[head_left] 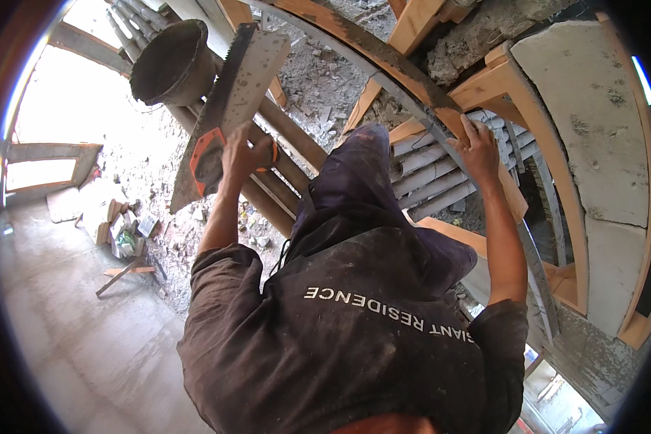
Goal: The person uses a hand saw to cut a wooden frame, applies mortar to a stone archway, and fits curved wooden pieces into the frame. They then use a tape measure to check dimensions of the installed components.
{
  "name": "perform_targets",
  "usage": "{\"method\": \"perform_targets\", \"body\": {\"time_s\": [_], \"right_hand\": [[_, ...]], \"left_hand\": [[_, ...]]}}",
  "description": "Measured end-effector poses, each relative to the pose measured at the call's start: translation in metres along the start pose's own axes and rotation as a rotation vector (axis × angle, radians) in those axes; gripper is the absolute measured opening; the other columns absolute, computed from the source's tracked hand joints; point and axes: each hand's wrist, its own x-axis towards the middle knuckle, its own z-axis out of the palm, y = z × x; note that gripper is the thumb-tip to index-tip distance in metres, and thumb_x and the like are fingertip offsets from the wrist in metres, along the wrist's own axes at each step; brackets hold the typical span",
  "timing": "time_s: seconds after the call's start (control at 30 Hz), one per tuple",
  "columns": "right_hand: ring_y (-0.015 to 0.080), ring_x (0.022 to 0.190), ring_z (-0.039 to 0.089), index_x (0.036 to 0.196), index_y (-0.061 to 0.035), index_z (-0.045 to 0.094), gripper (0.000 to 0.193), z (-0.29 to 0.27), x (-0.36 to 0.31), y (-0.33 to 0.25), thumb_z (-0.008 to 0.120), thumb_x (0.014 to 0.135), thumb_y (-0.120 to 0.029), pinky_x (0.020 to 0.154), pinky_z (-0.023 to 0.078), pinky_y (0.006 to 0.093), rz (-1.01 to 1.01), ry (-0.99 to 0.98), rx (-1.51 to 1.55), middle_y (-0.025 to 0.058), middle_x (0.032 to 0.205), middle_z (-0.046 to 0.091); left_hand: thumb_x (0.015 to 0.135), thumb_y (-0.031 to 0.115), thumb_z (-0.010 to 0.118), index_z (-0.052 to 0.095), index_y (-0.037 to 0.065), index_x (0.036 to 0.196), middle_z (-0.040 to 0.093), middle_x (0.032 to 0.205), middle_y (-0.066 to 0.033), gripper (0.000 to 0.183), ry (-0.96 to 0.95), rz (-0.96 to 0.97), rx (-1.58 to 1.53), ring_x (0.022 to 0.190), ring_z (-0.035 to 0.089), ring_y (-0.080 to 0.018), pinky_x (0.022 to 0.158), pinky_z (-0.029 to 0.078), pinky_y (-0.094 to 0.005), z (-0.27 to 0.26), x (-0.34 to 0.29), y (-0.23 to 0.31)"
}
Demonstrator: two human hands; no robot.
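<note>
My left hand (244,155) is closed round the orange and black handle of a hand saw (228,83). Its toothed blade points up and away, above brown round poles. Along the blade runs a pale, speckled flat surface; whether it is a separate board I cannot tell. On the right, a long curved wooden strip (419,83) with a grey edge sweeps across the view. My right hand (479,150) has its thumb and fingers on this strip, seemingly gripping its edge. My bent knee shows between both hands.
A dark bucket (173,65) stands on the poles (289,134) at the upper left. Rubble (318,72) covers the ground below. Curved timber framing with a pale panel (582,108) rises at right, beside grey slats (434,173). Scraps (126,228) lie on the concrete floor at left.
</note>
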Motion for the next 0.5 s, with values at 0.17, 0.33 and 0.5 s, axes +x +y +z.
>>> {"method": "perform_targets", "body": {"time_s": [0.17,0.33,0.5], "right_hand": [[0.0364,0.109,0.049,0.130,-0.0130,0.045,0.065,0.024,-0.027,0.018,0.067,0.076,-0.043,0.090,0.040,0.0472,0.118,-0.028,0.094,0.0211,0.120,0.050],[0.0362,0.112,0.048,0.126,-0.0091,0.049,0.059,0.021,-0.012,0.007,0.065,0.079,-0.042,0.095,0.037,0.0453,0.139,0.055,0.108,0.0195,0.122,0.050],[0.0343,0.105,0.053,0.119,-0.0062,0.056,0.047,-0.010,-0.012,-0.015,0.060,0.086,-0.039,0.092,0.040,0.0433,0.225,0.316,0.176,0.0162,0.118,0.054]], "left_hand": [[0.067,0.031,0.076,0.045,0.006,0.110,0.049,0.118,-0.0196,0.059,-0.485,0.132,0.176,0.106,0.050,-0.0382,0.085,0.044,-0.0468,0.054,-0.004,-0.009],[0.059,0.032,0.080,0.034,0.001,0.129,0.050,0.116,-0.0238,0.089,-0.455,-0.053,0.128,0.103,0.052,-0.0423,0.085,0.044,-0.0485,0.082,-0.001,-0.044],[0.065,0.027,0.075,0.038,-0.002,0.126,0.054,0.111,-0.0179,0.077,-0.364,-0.146,-0.443,0.098,0.056,-0.0299,0.082,0.047,-0.0403,0.035,0.005,0.021]]}}
